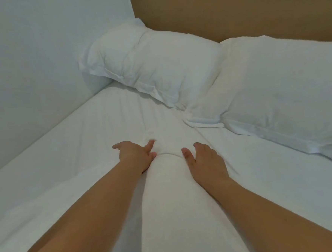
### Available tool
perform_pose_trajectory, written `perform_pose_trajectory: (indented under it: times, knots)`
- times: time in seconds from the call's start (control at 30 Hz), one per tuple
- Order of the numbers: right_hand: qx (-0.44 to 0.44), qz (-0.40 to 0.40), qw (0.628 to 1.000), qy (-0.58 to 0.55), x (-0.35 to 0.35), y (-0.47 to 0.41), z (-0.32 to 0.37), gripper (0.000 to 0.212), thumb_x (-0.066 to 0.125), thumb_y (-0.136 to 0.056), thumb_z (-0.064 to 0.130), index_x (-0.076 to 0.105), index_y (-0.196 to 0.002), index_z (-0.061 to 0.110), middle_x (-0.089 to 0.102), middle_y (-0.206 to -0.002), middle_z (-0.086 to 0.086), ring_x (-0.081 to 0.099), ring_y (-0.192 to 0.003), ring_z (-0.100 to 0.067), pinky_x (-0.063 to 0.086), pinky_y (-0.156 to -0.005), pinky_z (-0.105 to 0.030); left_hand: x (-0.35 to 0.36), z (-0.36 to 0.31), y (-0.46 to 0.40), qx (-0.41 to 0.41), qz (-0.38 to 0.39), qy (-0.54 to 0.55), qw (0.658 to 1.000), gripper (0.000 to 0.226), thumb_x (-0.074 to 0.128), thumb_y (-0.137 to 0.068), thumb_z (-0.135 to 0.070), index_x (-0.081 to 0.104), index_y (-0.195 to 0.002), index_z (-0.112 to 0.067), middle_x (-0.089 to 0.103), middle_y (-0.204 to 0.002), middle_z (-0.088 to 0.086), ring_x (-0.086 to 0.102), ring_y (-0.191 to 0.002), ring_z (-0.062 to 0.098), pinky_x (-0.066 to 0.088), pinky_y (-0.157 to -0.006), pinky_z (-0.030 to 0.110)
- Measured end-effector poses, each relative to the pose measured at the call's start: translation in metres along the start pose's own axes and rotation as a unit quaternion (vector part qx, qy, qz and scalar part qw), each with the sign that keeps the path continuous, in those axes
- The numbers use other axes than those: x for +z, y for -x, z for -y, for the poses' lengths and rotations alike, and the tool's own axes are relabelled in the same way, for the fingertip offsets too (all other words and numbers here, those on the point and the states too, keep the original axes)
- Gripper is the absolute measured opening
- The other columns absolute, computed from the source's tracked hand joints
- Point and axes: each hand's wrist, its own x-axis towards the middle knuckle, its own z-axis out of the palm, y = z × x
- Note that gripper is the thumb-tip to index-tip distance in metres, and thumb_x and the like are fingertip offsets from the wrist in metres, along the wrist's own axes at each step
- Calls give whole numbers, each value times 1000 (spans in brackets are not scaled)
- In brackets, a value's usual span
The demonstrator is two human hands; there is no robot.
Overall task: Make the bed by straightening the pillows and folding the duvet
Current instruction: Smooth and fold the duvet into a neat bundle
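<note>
hands: left hand (136,155) and right hand (203,158) flat, fingers spread, pressing either side of a duvet (172,194) ridge, probably to smooth it
pillows: two pillows (153,65), far against the headboard (231,9), look straightened

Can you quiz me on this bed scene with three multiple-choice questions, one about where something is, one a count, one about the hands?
1. Where does the left pillow lie?
A. in the corner by the wall and headboard
B. at the foot of the bed
C. on the floor

2. How many pillows show?
A. one
B. two
C. four

3. How are the hands?
A. fists in the air
B. fingers straight, resting on the duvet
C. gripping a pillow

Answers: 1 A, it sits against both. 2 B, with the right pillow beside it. 3 B, left hand and right hand flank a raised fold.
</note>
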Motion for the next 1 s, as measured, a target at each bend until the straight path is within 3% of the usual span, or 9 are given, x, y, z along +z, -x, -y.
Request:
perform_pose_trajectory:
  times: [0.07,0.17,0.27,0.37,0.53,0.67,0.8,0.87,1.0]
  knots:
    - [-17,-67,997,46,-42,-4,-38,59,32,-98,50,26,-148,19,32,-151,-5,32,-137,-24,22,-114,-44,-56,-9,6,-14,-2,-95,995,69,31,-97,-51,0,-155,-28,41,-148,9,36,-135,40,21,-107,67]
    - [72,-56,969,227,-115,-6,-132,93,45,-90,49,-19,-150,21,-20,-158,-11,-11,-147,-33,-8,-113,-59,-128,-55,10,54,-214,25,975,90,53,-87,-39,-6,-154,-29,20,-157,12,22,-142,39,19,-108,66]
    - [151,-42,929,334,-160,4,-229,116,54,-83,52,-44,-137,20,-44,-146,-17,-28,-141,-41,-9,-104,-74,-180,-140,2,148,-321,85,932,113,64,-81,-37,-27,-148,-29,-17,-161,7,-12,-147,37,6,-106,74]
    - [156,-16,915,371,-170,4,-286,122,56,-82,53,-51,-130,23,-50,-142,-17,-30,-139,-42,-6,-102,-77,-205,-217,-14,119,-341,71,930,126,73,-76,-38,-33,-145,-29,-29,-157,9,-25,-143,40,1,-99,80]
    - [114,-77,907,398,-166,-42,-341,119,48,-80,68,-44,-137,18,-35,-150,-22,-19,-143,-41,-8,-102,-77,-241,-298,-65,83,-406,90,906,127,72,-76,-44,-32,-146,-26,-32,-155,13,-24,-141,46,0,-98,80]
    - [47,-125,904,405,-141,-70,-371,108,54,-83,59,-5,-150,-1,0,-155,-32,5,-143,-49,0,-110,-69,-257,-328,-110,73,-416,41,905,98,50,-92,-47,-25,-148,-18,-16,-157,26,-4,-140,57,5,-108,72]
    - [-15,-193,910,366,-108,-80,-388,63,53,-85,12,34,-141,-10,29,-145,-38,28,-135,-53,11,-113,-64,-224,-345,-132,85,-451,44,887,73,50,-95,-33,11,-153,-11,25,-151,32,30,-132,59,26,-110,62]
    - [-51,-230,908,345,-97,-81,-397,60,49,-81,6,39,-138,-10,34,-143,-36,33,-134,-51,16,-113,-62,-216,-346,-141,90,-475,42,874,64,58,-90,-25,34,-148,-10,44,-141,30,45,-122,57,39,-103,59]
    - [-77,-254,906,330,-93,-81,-403,65,49,-73,9,45,-136,-7,39,-143,-33,38,-133,-46,18,-113,-59,-212,-350,-149,98,-513,31,852,52,33,-91,-14,48,-140,-8,54,-131,30,54,-113,55,47,-95,57]
